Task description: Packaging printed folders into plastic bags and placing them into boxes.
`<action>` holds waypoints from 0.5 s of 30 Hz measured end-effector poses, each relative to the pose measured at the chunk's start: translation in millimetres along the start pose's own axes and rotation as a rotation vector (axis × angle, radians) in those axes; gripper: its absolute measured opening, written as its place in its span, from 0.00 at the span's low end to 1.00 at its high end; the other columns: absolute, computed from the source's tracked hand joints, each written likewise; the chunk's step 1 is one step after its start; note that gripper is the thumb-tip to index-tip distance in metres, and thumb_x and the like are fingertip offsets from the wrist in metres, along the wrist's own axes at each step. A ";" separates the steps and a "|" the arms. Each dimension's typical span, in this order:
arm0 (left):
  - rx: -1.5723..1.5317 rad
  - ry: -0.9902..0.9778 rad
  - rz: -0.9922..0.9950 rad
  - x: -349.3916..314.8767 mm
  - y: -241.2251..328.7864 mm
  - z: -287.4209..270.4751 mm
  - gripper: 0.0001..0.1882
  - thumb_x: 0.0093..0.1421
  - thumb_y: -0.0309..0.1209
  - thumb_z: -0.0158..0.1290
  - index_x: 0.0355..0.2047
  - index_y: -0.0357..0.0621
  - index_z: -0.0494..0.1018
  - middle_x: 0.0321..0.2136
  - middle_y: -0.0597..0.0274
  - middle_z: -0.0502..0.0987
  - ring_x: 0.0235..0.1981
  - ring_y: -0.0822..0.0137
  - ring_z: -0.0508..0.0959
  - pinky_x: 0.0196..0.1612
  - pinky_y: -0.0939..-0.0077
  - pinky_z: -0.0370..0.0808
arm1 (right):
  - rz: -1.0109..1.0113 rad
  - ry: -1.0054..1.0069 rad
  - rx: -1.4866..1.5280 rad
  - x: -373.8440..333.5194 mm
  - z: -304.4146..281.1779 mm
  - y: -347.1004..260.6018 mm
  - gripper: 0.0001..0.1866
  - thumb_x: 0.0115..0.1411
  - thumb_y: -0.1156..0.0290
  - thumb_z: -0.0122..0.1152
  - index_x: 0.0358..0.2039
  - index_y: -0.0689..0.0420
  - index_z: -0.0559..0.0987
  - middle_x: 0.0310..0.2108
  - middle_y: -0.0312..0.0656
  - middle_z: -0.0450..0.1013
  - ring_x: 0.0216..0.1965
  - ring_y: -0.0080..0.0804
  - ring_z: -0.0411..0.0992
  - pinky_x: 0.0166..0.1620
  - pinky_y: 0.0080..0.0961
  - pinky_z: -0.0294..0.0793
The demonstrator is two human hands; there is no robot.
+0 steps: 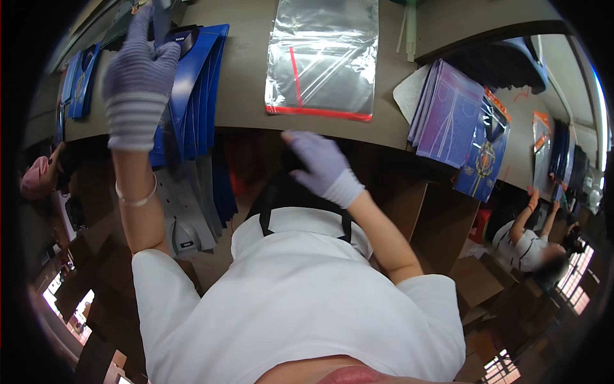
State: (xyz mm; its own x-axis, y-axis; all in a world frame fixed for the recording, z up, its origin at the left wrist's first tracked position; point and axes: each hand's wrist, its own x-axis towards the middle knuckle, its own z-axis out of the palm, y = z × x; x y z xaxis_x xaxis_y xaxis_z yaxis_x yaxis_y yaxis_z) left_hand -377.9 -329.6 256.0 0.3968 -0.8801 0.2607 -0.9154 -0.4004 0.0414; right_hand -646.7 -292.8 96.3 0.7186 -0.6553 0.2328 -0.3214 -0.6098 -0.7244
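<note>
Left hand (137, 70), gloved, reached up and away, fingers curled onto the top blue card (198, 70) of a fanned stack hanging over the table (243, 77) edge. Right hand (320, 165) sat lower, just below that edge, fingers closed on a dark strap (288, 192) (grip partly hidden). Clear plastic bag (322, 61) lay flat between both hands, long axis running away from the body, nearer the right one.

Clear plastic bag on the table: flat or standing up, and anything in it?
Flat. The clear plastic bag lies spread on the table, its red strip along the near edge. It looks empty, though glare hides part of it.
</note>
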 end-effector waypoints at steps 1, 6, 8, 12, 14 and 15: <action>-0.100 0.098 0.092 -10.1 14.4 -22.1 0.29 0.51 0.31 0.53 0.54 0.46 0.61 0.20 0.54 0.77 0.23 0.63 0.79 0.29 0.71 0.77 | -0.030 -0.001 0.090 6.4 8.5 -10.0 0.30 0.43 0.73 0.62 0.50 0.58 0.68 0.45 0.51 0.67 0.47 0.46 0.66 0.51 0.34 0.65; -0.471 0.199 0.480 -48.9 22.8 -43.5 0.28 0.50 0.24 0.54 0.53 0.44 0.62 0.28 0.56 0.78 0.26 0.69 0.78 0.30 0.75 0.76 | 0.756 0.275 1.014 3.6 -58.6 69.6 0.39 0.57 0.38 0.38 0.51 0.62 0.67 0.48 0.52 0.68 0.46 0.44 0.70 0.49 0.36 0.67; -0.455 0.220 0.766 -46.5 29.4 -43.7 0.23 0.50 0.26 0.55 0.49 0.44 0.67 0.33 0.55 0.77 0.33 0.64 0.78 0.38 0.69 0.75 | 0.831 0.245 1.283 -16.5 -115.0 88.3 0.55 0.46 0.24 0.27 0.55 0.67 0.60 0.47 0.58 0.67 0.45 0.49 0.70 0.50 0.39 0.67; -0.661 0.000 1.223 -61.9 74.6 -6.5 0.13 0.48 0.27 0.54 0.37 0.44 0.71 0.37 0.57 0.75 0.43 0.59 0.75 0.50 0.62 0.69 | 0.879 0.575 1.252 -81.8 -146.7 92.2 0.61 0.41 0.20 0.24 0.53 0.69 0.61 0.46 0.56 0.68 0.45 0.45 0.70 0.51 0.38 0.67; -0.775 0.009 1.359 -84.9 80.2 51.4 0.12 0.49 0.27 0.53 0.37 0.45 0.71 0.40 0.60 0.75 0.45 0.60 0.73 0.51 0.61 0.68 | 0.802 0.559 0.743 -116.4 -142.0 97.6 0.60 0.41 0.20 0.23 0.54 0.67 0.62 0.49 0.49 0.66 0.50 0.39 0.66 0.55 0.35 0.63; -0.805 -0.007 1.364 -96.4 81.2 80.8 0.13 0.50 0.27 0.53 0.38 0.46 0.71 0.40 0.63 0.75 0.47 0.60 0.73 0.52 0.60 0.67 | 0.793 0.602 0.984 -131.4 -135.3 90.5 0.54 0.46 0.25 0.34 0.53 0.65 0.63 0.50 0.47 0.66 0.51 0.38 0.64 0.54 0.33 0.64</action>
State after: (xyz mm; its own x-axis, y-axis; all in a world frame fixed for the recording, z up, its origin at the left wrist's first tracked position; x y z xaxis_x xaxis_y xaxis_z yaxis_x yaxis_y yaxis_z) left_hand -484.9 -297.9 156.2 -0.7214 -0.4525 0.5243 -0.3634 0.8918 0.2696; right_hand -853.6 -322.2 88.0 0.0994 -0.9153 -0.3903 0.2267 0.4028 -0.8868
